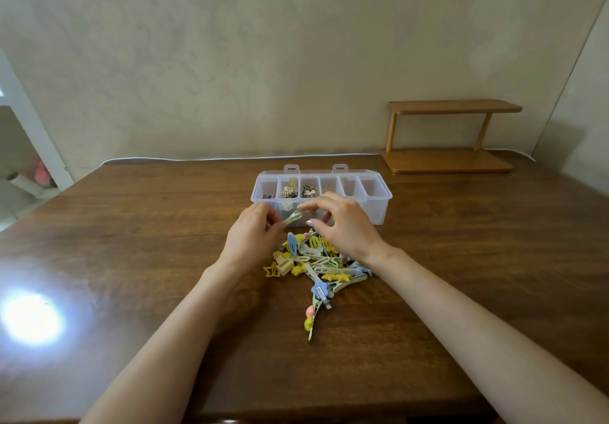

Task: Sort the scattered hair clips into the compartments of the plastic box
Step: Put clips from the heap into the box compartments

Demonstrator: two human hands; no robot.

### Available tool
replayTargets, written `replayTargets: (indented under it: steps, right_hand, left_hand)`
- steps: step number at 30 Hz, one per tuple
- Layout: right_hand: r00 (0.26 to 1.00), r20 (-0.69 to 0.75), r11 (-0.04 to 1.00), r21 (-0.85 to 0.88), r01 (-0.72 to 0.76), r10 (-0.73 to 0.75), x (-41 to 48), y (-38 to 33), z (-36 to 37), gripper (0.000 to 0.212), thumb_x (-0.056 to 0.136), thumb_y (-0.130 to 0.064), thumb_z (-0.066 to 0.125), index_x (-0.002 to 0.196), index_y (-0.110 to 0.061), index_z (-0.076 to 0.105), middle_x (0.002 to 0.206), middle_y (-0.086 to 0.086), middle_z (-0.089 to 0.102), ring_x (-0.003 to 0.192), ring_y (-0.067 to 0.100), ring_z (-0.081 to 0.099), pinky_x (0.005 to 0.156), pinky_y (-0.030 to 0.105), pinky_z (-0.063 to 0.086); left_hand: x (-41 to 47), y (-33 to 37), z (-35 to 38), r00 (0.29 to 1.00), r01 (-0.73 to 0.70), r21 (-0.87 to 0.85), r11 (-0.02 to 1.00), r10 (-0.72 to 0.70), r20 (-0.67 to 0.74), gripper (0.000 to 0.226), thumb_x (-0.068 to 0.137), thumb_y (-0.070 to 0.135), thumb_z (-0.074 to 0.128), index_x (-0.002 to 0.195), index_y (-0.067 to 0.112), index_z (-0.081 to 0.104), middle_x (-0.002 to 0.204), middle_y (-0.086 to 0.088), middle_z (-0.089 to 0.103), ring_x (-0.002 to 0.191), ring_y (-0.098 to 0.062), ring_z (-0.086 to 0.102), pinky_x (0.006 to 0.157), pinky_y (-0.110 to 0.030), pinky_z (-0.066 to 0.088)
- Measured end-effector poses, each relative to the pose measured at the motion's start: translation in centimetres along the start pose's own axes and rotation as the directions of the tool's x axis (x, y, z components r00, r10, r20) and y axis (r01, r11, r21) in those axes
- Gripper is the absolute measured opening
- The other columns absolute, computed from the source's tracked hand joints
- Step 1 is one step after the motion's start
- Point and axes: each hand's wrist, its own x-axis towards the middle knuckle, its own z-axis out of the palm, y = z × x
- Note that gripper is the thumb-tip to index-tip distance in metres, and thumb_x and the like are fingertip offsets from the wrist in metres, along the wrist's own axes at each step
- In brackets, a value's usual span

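A clear plastic box (375, 198) with several compartments stands mid-table. Its three left compartments hold brown and cream clips; the two right ones look bare. In front of it lies a pile of hair clips (324, 267) in yellow, blue, cream and green. My left hand (252, 237) pinches a cream clip (291, 217) just in front of the box. My right hand (341, 226) hovers beside it above the pile, fingers curved, fingertips close to the clip's tip; nothing shows in its grasp.
A wooden two-tier shelf (451, 137) stands at the back right of the brown table (131, 242). A white cable (197, 159) runs along the wall. A long clip with pink and yellow beads (311, 316) lies nearest to me. Lamp glare (31, 320) marks the left.
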Motion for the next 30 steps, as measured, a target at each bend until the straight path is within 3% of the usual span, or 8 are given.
replayTargets:
  steps: [4,8,11,14,18,24,27,30]
  right_hand:
    - [0.999,-0.019,0.985,0.169,-0.027,0.031,0.0,-0.4,-0.1,0.028,0.085,-0.010,0.067,0.112,-0.016,0.067,0.098,-0.001,0.064,0.082,0.008,0.059,0.073,0.015,0.049]
    - [0.981,-0.183,0.965,0.262,-0.016,0.066,-0.4,-0.4,-0.8,0.013,0.083,-0.004,0.067,0.094,-0.009,0.071,0.089,-0.001,0.065,0.079,0.003,0.060,0.070,0.011,0.048]
    - [0.900,-0.431,0.989,0.150,-0.009,0.073,0.1,0.2,-1.6,0.005,0.083,-0.005,0.067,0.087,-0.008,0.068,0.087,0.001,0.063,0.074,0.003,0.058,0.069,0.011,0.048]
    - [0.836,-0.543,0.996,0.020,-0.082,0.080,1.1,1.3,-2.3,0.006,0.082,-0.009,0.069,0.082,-0.011,0.063,0.084,-0.004,0.060,0.071,0.010,0.057,0.066,0.026,0.052]
    - [0.875,-0.470,0.992,0.002,-0.130,0.116,2.4,2.1,-2.0,0.007,0.082,-0.004,0.067,0.078,-0.008,0.064,0.085,-0.004,0.057,0.074,0.013,0.057,0.073,0.036,0.054]
    - [0.941,-0.335,0.986,-0.133,-0.100,0.050,2.4,2.3,-1.0,0.010,0.086,-0.014,0.065,0.091,-0.014,0.073,0.095,0.002,0.068,0.093,0.015,0.055,0.087,0.023,0.037]
    - [0.915,-0.404,0.995,-0.099,-0.026,-0.017,1.3,1.9,-1.0,0.013,0.086,-0.009,0.062,0.093,-0.014,0.072,0.093,0.001,0.068,0.092,0.017,0.057,0.083,0.025,0.043]
    - [0.910,-0.410,0.998,-0.016,0.054,-0.056,0.3,1.2,-0.9,0.016,0.086,-0.001,0.059,0.092,-0.011,0.070,0.090,0.001,0.067,0.082,0.011,0.059,0.072,0.016,0.047]
  left_hand:
    - [-0.4,1.2,-0.3,0.986,-0.148,-0.096,0.984,0.140,-0.087,0.003,0.089,0.014,0.058,0.089,0.011,0.056,0.086,0.000,0.059,0.078,-0.015,0.050,0.061,-0.022,0.036]
    - [-0.3,1.2,0.3,0.988,-0.130,-0.175,0.976,0.112,-0.109,0.011,0.088,0.020,0.061,0.095,0.015,0.055,0.090,0.006,0.057,0.084,-0.013,0.051,0.069,-0.024,0.039]
    - [-0.1,0.4,0.9,0.999,-0.033,-0.076,0.997,0.032,-0.024,0.022,0.085,0.033,0.064,0.099,0.020,0.053,0.095,0.008,0.056,0.089,-0.011,0.050,0.071,-0.026,0.042]
    - [0.0,-0.3,1.2,0.992,-0.026,0.039,0.999,0.021,0.125,0.024,0.082,0.037,0.066,0.098,0.021,0.057,0.095,0.006,0.058,0.091,-0.013,0.053,0.074,-0.029,0.047]
    - [-0.1,-0.2,1.1,0.985,-0.040,-0.019,0.999,0.042,0.168,0.018,0.082,0.028,0.068,0.096,0.019,0.060,0.091,0.002,0.061,0.081,-0.012,0.056,0.070,-0.026,0.049]
    - [-0.3,0.3,0.8,0.997,-0.051,-0.165,0.985,0.060,0.052,0.009,0.082,0.017,0.067,0.088,0.016,0.060,0.084,0.003,0.062,0.077,-0.013,0.058,0.066,-0.024,0.049]
    - [-0.4,0.8,0.5,0.998,-0.061,-0.325,0.944,0.060,-0.014,0.008,0.084,0.015,0.066,0.089,0.015,0.061,0.084,0.000,0.063,0.074,-0.015,0.060,0.063,-0.028,0.054]
    - [-0.5,1.4,0.3,0.998,-0.060,-0.435,0.898,0.048,-0.040,0.011,0.083,0.009,0.067,0.092,0.013,0.062,0.086,-0.003,0.062,0.076,-0.014,0.061,0.065,-0.018,0.052]
